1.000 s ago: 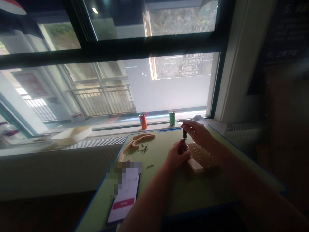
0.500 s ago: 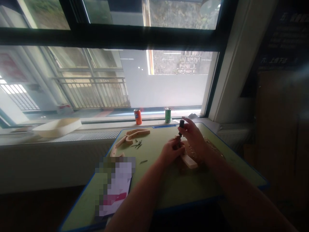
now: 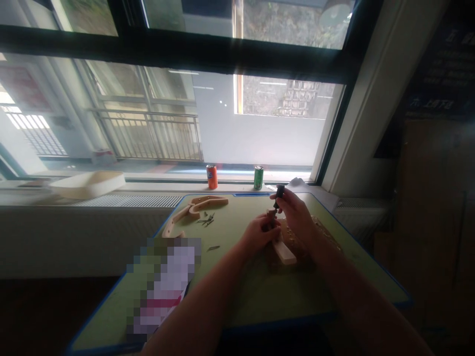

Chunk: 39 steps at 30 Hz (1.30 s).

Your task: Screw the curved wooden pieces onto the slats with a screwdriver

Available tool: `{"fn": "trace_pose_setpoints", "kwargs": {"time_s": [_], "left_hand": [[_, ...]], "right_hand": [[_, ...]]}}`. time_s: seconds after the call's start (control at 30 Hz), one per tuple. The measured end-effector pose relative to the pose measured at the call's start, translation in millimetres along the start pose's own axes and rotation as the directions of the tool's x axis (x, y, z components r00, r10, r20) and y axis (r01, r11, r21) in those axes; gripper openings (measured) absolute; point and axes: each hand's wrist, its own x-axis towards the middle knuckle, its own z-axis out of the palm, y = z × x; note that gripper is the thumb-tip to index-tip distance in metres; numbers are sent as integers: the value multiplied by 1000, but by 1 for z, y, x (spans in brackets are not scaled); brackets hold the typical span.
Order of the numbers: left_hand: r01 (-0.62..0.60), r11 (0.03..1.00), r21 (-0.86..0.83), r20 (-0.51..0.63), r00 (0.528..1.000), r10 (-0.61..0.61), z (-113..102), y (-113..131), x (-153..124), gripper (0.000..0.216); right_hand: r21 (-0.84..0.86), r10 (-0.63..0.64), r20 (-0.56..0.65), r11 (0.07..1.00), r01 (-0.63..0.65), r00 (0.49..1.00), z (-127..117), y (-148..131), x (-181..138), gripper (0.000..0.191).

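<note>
My right hand (image 3: pixel 295 210) is closed around the black handle of a screwdriver (image 3: pixel 279 192), which tilts down toward a pale wooden piece (image 3: pixel 285 253). Close below it, my left hand (image 3: pixel 260 230) is closed on the upper end of that wooden piece, its fingertips near the screwdriver's shaft. The tip and whatever it touches are hidden by the fingers. Beneath the wood lies a brown, partly see-through sheet or bag (image 3: pixel 297 237), half covered by my right forearm.
Curved wooden parts (image 3: pixel 196 207) lie at the table's back left, beside several screws (image 3: pixel 208 220). One more screw (image 3: pixel 213 247) lies nearer. A blurred-out flat item (image 3: pixel 166 291) is at the left. An orange can (image 3: pixel 212 177), a green can (image 3: pixel 259 177) and a cream tray (image 3: pixel 89 185) stand on the sill.
The view has tilted and shifted slightly. The screwdriver leans a little more to the right, while both hands keep their places at the wooden piece.
</note>
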Motion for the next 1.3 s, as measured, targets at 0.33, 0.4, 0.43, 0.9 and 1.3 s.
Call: {"fn": "trace_pose_setpoints", "kwargs": {"time_s": [0.33, 0.4, 0.43, 0.9, 1.3], "left_hand": [[29, 1000, 5, 4, 1000, -29, -2, 3, -2, 32], [11, 1000, 13, 2, 1000, -11, -1, 3, -2, 31], [2, 1000, 20, -3, 1000, -2, -1, 3, -2, 31], [13, 962, 273, -297, 952, 71, 7, 15, -9, 30], [92, 969, 228, -240, 970, -35, 4, 13, -10, 40]], "right_hand": [[18, -3, 68, 1000, 2, 998, 0, -1, -1, 40], [-22, -4, 70, 1000, 6, 998, -1, 0, -1, 40], [-46, -7, 62, 999, 10, 998, -1, 1, 0, 40], [-144, -60, -6, 988, 59, 998, -3, 2, -1, 39], [-137, -50, -6, 989, 49, 999, -4, 4, 0, 40]]}}
